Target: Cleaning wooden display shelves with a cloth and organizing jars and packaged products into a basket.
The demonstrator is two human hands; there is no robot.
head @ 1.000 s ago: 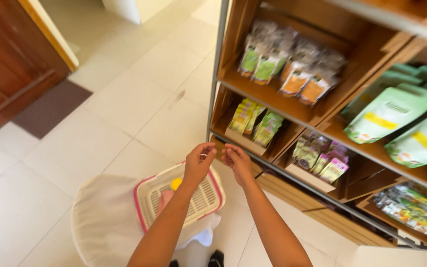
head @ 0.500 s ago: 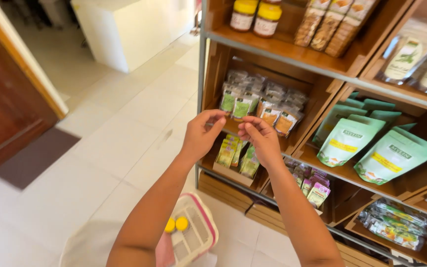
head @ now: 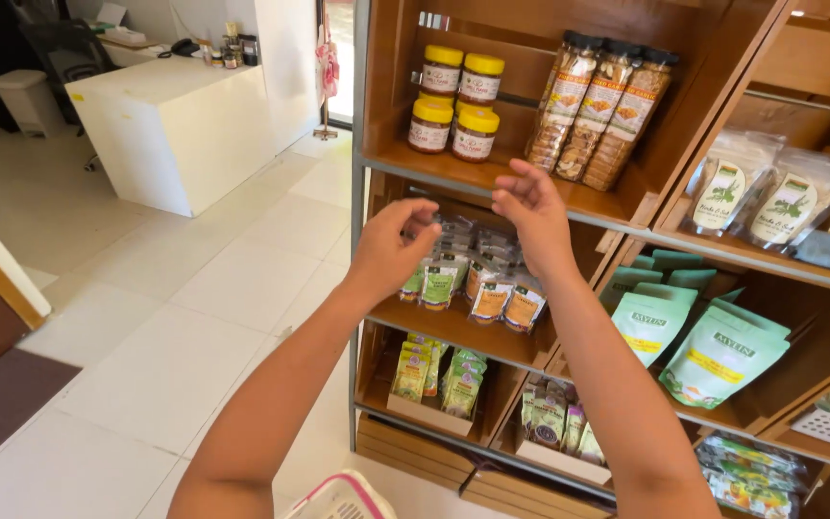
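Observation:
Both my hands are raised in front of a wooden shelf unit (head: 492,183). My left hand (head: 391,255) hangs with loosely curled fingers before a row of small green and orange pouches (head: 477,288); nothing shows in it. My right hand (head: 530,216) is a little higher, fingers apart and empty, just under the shelf edge. Above it stand squat jars with yellow lids (head: 453,106) and three tall dark-lidded jars of snacks (head: 598,106). The two hands are a short gap apart and touch no item.
Large green pouches (head: 689,341) and pale pouches (head: 756,187) fill shelves to the right. A pink-rimmed white basket (head: 343,498) peeks in at the bottom edge. A white counter (head: 180,125) stands back left on the tiled floor (head: 194,317); a dark mat (head: 2,404) lies left.
My view has tilted up from the basket and floor to the upper shelves. My hands have risen with it and moved slightly apart.

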